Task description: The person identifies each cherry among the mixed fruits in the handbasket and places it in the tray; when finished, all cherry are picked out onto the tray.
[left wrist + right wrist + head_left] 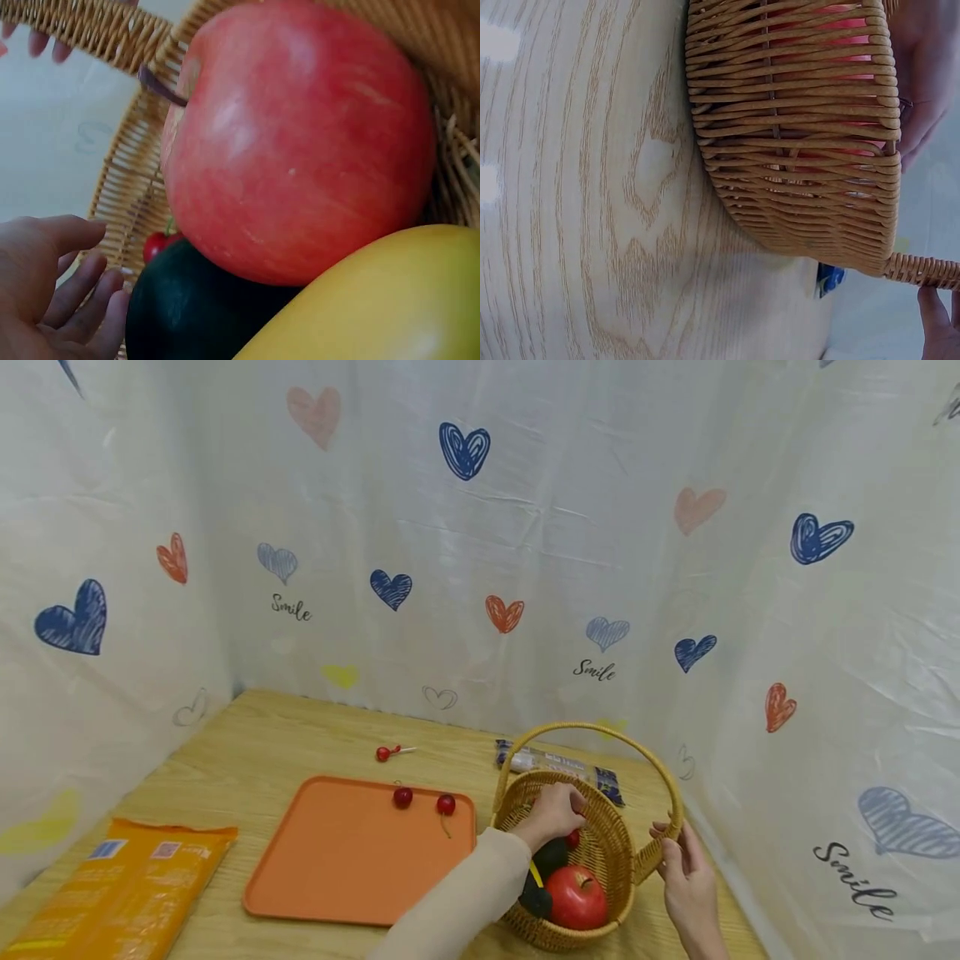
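Wicker basket [611,843] stands on the wood-grain counter [322,727] at lower right of the head view, its tall handle [579,725] arching above the rim. A person's right hand [686,885] grasps that handle near its base, fingers and thumb pinching the woven cane. The left hand [553,814] reaches inside, its fingers loosely bent and released, with nothing seen in their hold; whether they touch the fruit cannot be told.

A red apple [576,897] sits toward the lower side of the basket. Beside it, a dark green item [195,307] and a smooth yellow one [382,307] run off the bottom of the left wrist view, too cropped to identify. A small red cherry [155,246] peeks out, half concealed behind them.

Left of the basket, an orange tray [352,856] bears two cherries [402,797] along its far edge; a cream sleeve [472,893] hides its lower right corner. Another small red item [383,753], with a pale stem, lies above the tray.

An orange packet [135,889] is cut off at lower left, its print and pale label squares too blurred to read. Behind the basket, a blue-and-silver packet [566,766] is partly covered, its lettering illegible. White sheeting [540,543] printed with hearts fills the background, the word "Smile" legible at left, centre right and lower right.
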Demonstrator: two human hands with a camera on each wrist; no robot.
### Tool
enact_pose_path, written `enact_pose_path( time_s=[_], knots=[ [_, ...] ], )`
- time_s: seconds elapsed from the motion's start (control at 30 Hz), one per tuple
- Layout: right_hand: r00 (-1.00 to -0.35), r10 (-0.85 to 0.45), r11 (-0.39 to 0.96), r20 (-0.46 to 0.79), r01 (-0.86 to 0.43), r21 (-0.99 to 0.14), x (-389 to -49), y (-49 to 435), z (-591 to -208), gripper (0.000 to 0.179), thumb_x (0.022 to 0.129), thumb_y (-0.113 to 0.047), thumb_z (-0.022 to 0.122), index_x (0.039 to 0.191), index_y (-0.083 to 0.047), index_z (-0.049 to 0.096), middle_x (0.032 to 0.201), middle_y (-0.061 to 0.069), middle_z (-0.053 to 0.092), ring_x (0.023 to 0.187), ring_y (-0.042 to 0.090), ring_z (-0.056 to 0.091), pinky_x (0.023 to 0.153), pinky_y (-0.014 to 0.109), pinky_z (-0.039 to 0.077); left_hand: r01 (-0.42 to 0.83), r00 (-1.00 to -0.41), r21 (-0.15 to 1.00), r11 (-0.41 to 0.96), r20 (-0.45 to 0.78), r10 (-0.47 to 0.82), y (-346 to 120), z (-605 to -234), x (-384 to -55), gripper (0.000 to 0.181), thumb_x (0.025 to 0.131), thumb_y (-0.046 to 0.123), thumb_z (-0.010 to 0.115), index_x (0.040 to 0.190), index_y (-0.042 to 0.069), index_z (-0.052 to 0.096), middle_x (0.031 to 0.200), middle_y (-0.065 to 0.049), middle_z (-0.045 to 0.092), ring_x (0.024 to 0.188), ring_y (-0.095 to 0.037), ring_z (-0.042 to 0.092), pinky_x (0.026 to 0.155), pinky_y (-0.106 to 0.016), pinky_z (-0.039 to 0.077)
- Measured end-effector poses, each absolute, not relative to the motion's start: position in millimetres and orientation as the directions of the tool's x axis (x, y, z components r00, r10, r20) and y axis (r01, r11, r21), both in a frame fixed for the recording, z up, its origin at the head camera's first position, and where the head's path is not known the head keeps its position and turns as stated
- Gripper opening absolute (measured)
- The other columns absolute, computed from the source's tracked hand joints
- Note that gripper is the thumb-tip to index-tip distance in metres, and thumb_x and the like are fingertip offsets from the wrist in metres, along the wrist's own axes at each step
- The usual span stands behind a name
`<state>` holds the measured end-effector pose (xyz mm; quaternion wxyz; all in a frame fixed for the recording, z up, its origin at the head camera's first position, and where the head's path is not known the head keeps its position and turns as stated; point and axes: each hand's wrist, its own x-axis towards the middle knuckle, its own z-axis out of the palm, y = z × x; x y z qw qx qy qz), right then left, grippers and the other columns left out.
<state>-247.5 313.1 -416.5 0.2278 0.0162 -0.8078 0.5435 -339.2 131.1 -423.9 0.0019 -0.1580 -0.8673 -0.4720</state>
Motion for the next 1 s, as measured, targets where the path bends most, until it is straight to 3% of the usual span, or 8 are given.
enact_pose_path(
  time_s=[0.23,0.6,0.87,1.0],
  knots=[
    [-0.895,0.203,0.395,0.398,-0.297,-0.869,-248.5,310.9,-415.7,0.042,0.103,-0.019,0.037,0.141,-0.001,0.036,0.111,-0.013,0.054,0.103,-0.006,0.053,0.079,0.013,0.047,0.227,-0.969,0.792,0.567,0.126,0.212,129.5,-428.0,-345.1,0.020,0.078,0.010,0.078,0.097,0.008,0.073,0.088,0.000,0.065,0.084,-0.017,0.061,0.071,-0.029,0.051],
    [-0.890,0.203,0.408,0.409,-0.304,-0.861,-248.7,307.4,-413.1,0.039,0.103,-0.019,0.038,0.138,-0.003,0.040,0.111,-0.010,0.056,0.103,-0.005,0.054,0.079,0.013,0.047,0.300,-0.942,0.579,0.758,0.056,0.331,128.9,-434.0,-343.4,0.016,0.071,0.011,0.082,0.086,0.014,0.077,0.085,0.004,0.067,0.082,-0.017,0.063,0.069,-0.027,0.051],
    [-0.900,0.188,0.388,0.393,-0.300,-0.872,-248.1,306.9,-415.5,0.040,0.103,-0.019,0.038,0.139,-0.003,0.039,0.110,-0.014,0.055,0.105,-0.005,0.053,0.079,0.013,0.047,0.294,-0.941,0.533,0.793,0.017,0.337,130.9,-434.3,-341.3,0.015,0.072,0.017,0.083,0.086,0.017,0.077,0.086,0.004,0.066,0.084,-0.018,0.062,0.070,-0.029,0.051],
    [-0.894,0.208,0.395,0.396,-0.294,-0.870,-246.4,312.6,-416.1,0.041,0.103,-0.019,0.038,0.141,-0.003,0.037,0.110,-0.015,0.055,0.104,-0.007,0.053,0.078,0.012,0.047,0.348,-0.926,0.540,0.767,0.072,0.370,135.5,-430.9,-341.4,0.016,0.074,0.014,0.081,0.089,0.016,0.077,0.087,0.004,0.066,0.086,-0.018,0.062,0.071,-0.027,0.051]
  ],
)
